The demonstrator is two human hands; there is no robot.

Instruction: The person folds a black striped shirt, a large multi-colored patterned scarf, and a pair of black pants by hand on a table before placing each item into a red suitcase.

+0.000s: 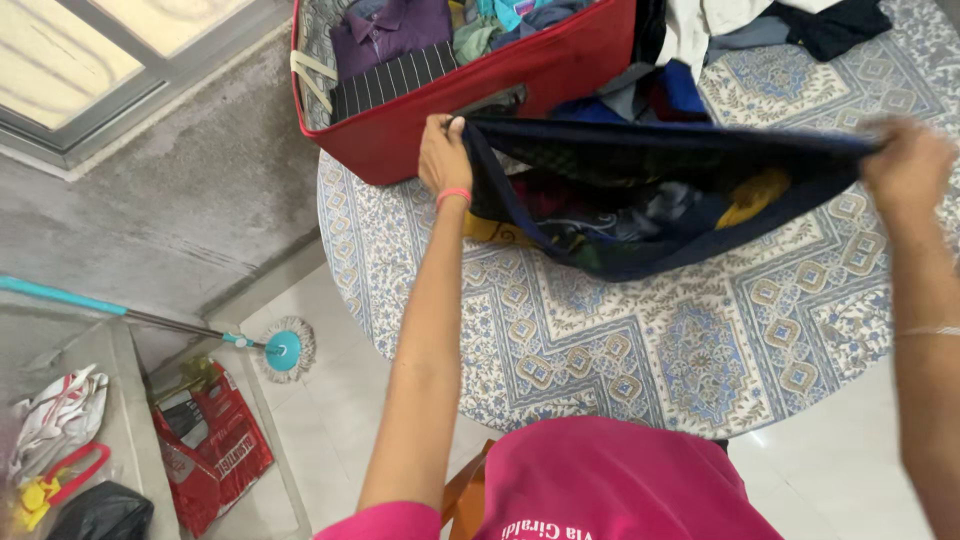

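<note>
Cloth (650, 205), dark navy, stretched taut between both hands above the counter (640, 350): left hand (443, 152) and right hand (905, 165) each clench an edge. Patterned blue cover; red suitcase (520, 80) behind; mop (280, 348) on tiled floor.

Looks to me like home, laundry or packing corner. My landmark: round table (600, 340) under patterned blue cloth. On its far edge, red suitcase (520, 70) stuffed with clothes. Left of table, spin mop (285, 350) on tiled floor, red shopping bag (215, 450), sliding window (90, 60) beyond.
</note>
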